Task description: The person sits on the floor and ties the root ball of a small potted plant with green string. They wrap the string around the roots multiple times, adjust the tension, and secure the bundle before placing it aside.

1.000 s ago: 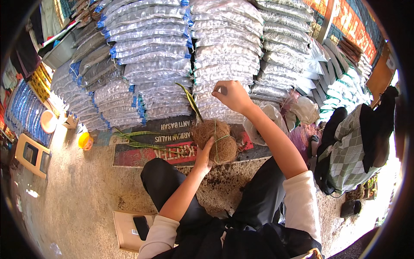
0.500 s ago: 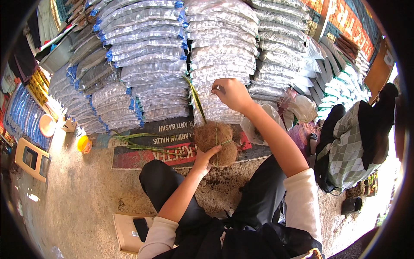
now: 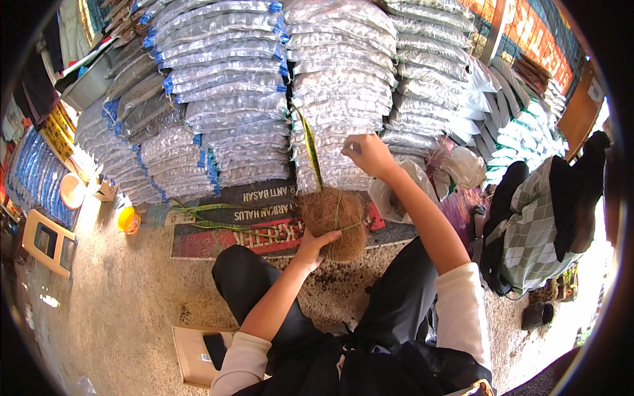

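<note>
While left hand [image 3: 316, 248] cups fibre [image 3: 345, 210], right [image 3: 371, 157] seemingly pinches.

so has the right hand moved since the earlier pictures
Yes: the right hand has shifted to the picture's right and slightly down, judged against the middle stack of bags behind it.

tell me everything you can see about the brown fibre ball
The brown fibre ball is roundish and shaggy, with loose strands that look like coconut husk. Thin green string crosses its face, and a green, yellow-edged leaf rises from its top. The left hand grips its near left side, thumb across the front. It appears over the printed board; whether it rests there is unclear.
</note>
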### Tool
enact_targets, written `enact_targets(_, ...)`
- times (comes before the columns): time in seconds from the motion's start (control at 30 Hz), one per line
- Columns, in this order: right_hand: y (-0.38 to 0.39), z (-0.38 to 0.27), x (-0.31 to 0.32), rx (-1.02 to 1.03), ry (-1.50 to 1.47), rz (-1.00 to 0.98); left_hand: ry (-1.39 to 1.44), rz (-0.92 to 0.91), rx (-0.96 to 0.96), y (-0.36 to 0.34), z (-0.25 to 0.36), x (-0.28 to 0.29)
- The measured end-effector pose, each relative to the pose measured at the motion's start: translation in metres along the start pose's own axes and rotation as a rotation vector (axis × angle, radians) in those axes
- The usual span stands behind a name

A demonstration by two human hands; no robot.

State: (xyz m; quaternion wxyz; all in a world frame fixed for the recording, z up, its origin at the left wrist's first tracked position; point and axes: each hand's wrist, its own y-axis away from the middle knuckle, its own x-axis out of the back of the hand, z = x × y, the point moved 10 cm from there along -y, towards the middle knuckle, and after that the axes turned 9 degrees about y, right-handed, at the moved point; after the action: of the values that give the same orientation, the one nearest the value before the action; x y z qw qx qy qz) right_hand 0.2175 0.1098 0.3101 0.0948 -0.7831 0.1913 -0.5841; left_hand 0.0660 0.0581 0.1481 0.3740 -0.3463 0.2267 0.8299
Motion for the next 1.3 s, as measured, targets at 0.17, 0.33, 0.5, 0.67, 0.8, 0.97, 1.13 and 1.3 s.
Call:
enact_targets(0.17, 0.006, 0.02, -0.014, -0.026, -0.012, 0.036, 0.008, -0.03, 0.002, -0.001, -0.003, 0.001)
enact_targets(0.33, 0.011, 0.033, -0.028, -0.081, -0.064, 0.022, 0.031, -0.047, 0.002, 0.001, -0.002, -0.002)
enact_targets(0.5, 0.021, 0.046, -0.052, -0.13, -0.064, -0.028, -0.003, -0.039, 0.012, 0.003, -0.001, -0.004)
enact_targets(0.67, 0.038, 0.051, -0.086, -0.12, -0.08, -0.075, 0.004, -0.042, 0.012, 0.002, -0.001, -0.003)
enact_targets(0.8, 0.054, 0.06, -0.119, -0.103, -0.151, -0.159, 0.02, 0.013, 0.018, -0.002, -0.001, 0.007)
enact_targets(0.97, 0.083, 0.027, -0.138, 0.153, -0.161, -0.105, -0.059, 0.16, -0.052, -0.007, 0.006, 0.033)
enact_targets(1.13, 0.113, 0.012, -0.183, 0.114, -0.282, -0.28, -0.078, 0.334, -0.121, -0.012, 0.02, 0.065)
enact_targets(1.3, 0.133, 0.002, -0.188, -0.094, -0.663, -0.368, 0.047, 0.376, -0.227, -0.011, 0.039, 0.059)
